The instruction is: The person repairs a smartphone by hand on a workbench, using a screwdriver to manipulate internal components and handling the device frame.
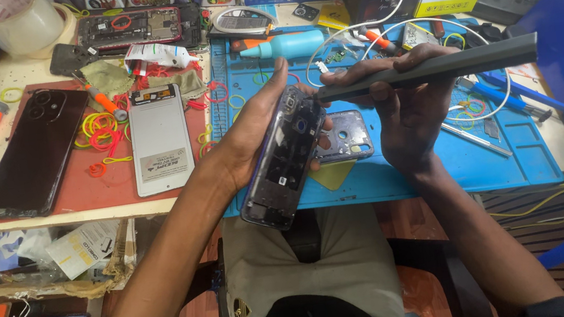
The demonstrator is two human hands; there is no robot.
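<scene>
Fingers: the left hand (249,130) wraps the opened phone frame (282,160) from behind, thumb on its upper edge.
Right hand (403,110): fingers closed around a long dark grey tool (430,70), its tip at the frame's top corner.
Frame: tilted, inner side up, held above the near edge of the blue work mat (501,166) (over the lap).
Beside it: a purple back cover (344,136) lies on the mat, just under the hands.
Further left: a white display panel (159,138) and a black phone (34,151) on a red mat (94,194).
Behind: a teal bottle (289,45).
</scene>
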